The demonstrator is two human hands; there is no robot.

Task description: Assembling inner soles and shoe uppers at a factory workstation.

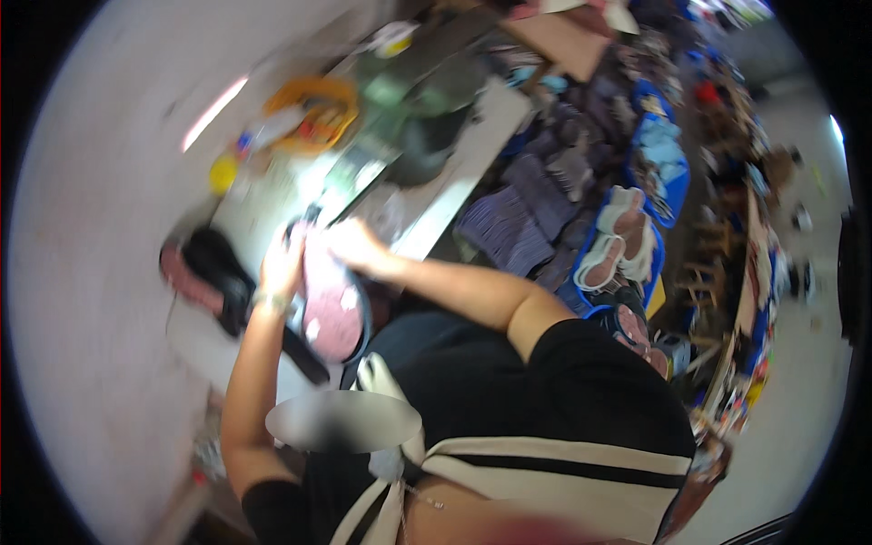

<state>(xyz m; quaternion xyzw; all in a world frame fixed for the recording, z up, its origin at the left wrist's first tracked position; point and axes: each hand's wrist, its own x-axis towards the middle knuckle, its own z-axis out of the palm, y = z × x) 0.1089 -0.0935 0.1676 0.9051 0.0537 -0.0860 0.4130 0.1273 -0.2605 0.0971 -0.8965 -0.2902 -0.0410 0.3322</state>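
Note:
A shoe (pixel 332 313) with a pink sole and a dark blue edge is tilted up in front of me, its pink face toward the camera. My left hand (pixel 283 261) grips its left side near the far end. On the other side, my right hand (pixel 357 245) is closed at the same far end; its fingertips are blurred and partly hidden. A small dark piece (pixel 312 213) sticks out just beyond that end, too blurred to name. To the left of my left hand lie dark shoes (pixel 211 272), one showing a pink sole.
The light work table (pixel 254 195) runs along a pale wall. On it stand a yellow basket (pixel 313 113) and a bottle with a yellow part (pixel 223 171). To the right are blue bins (pixel 656 263) of pink-soled shoes and piles of dark purple pieces (pixel 522 213).

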